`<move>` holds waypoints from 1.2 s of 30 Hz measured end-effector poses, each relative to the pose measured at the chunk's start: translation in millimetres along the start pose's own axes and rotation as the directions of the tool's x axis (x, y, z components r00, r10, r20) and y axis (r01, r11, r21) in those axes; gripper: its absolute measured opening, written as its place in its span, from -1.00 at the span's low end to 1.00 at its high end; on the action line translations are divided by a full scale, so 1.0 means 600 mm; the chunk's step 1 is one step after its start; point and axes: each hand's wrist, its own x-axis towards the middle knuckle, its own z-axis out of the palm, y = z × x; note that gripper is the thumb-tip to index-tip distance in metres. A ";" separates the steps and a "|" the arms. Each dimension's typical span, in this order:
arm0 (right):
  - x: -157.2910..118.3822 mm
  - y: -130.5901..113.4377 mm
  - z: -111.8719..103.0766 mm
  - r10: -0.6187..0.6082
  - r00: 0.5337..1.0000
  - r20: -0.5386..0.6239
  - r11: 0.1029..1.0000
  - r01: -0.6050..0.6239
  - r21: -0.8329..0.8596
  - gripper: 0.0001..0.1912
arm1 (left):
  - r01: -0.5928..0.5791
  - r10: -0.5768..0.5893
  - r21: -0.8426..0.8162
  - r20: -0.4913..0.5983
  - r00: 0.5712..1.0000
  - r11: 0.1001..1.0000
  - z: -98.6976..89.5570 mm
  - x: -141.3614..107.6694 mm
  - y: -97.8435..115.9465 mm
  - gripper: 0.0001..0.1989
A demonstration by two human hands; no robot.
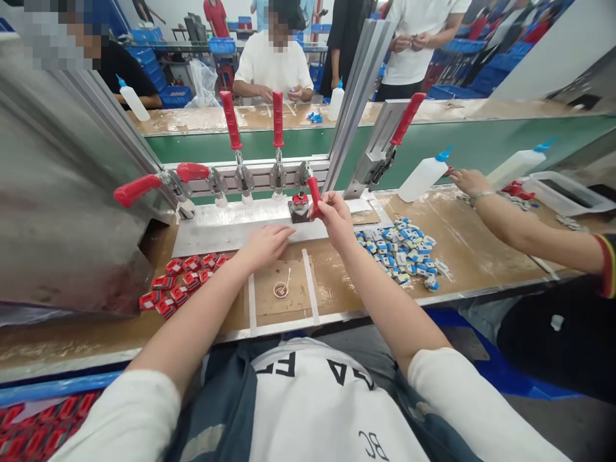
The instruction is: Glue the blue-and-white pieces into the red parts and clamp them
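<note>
My right hand [335,215] is wrapped round the red handle [314,194] of a toggle clamp, which is swung down. Under that clamp a red part [300,200] sits in a dark metal block [299,212]. My left hand [267,244] lies palm down near the front edge of the metal plate [212,221], fingers stretched towards the block, holding nothing that shows. Red parts [191,280] lie in a group beside my left forearm. A pile of blue and white parts [402,249] lies to the right of my right hand.
Other red-handled clamps [231,122] line the rail. A small round dish [280,290] with a thin stick is near the front. White bottles [423,178] stand at the right, where another person's hand [469,181] reaches in. A metal upright [359,96] rises behind.
</note>
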 end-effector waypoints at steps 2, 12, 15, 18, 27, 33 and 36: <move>0.001 -0.022 0.009 -0.019 1.000 -0.013 0.999 0.020 0.032 -0.43 | -0.047 0.047 -0.013 0.062 0.997 0.999 0.012 0.084 -0.010 -0.51; -0.011 -0.043 0.019 -0.023 0.996 -0.090 0.999 0.026 0.034 -0.45 | 0.287 -0.289 0.037 0.171 0.942 0.957 0.026 0.194 -0.053 -0.39; -0.046 -0.035 0.023 0.033 0.990 -0.135 0.999 -0.028 0.039 -0.51 | 0.173 -0.182 0.072 0.142 0.973 0.982 -0.007 0.089 -0.058 -0.47; -0.104 -0.016 0.030 0.143 0.966 -0.215 0.988 -0.151 -0.021 -0.60 | 0.161 -0.171 0.105 0.098 0.980 0.981 -0.061 -0.061 -0.041 -0.60; -0.217 -0.005 0.075 0.400 0.842 0.361 0.561 0.087 -0.824 -0.47 | 0.494 -0.518 0.312 -0.004 0.855 0.812 -0.040 -0.274 0.050 -0.61; -0.206 -0.010 0.083 0.326 0.841 0.432 0.444 0.267 -0.855 -0.53 | 0.467 -0.457 0.113 -0.109 0.883 0.877 -0.028 -0.268 0.081 -0.67; -0.201 -0.013 0.079 0.264 0.865 0.426 0.444 0.283 -0.850 -0.51 | 0.381 -0.420 -0.199 -0.219 0.881 0.903 -0.022 -0.219 0.075 -0.63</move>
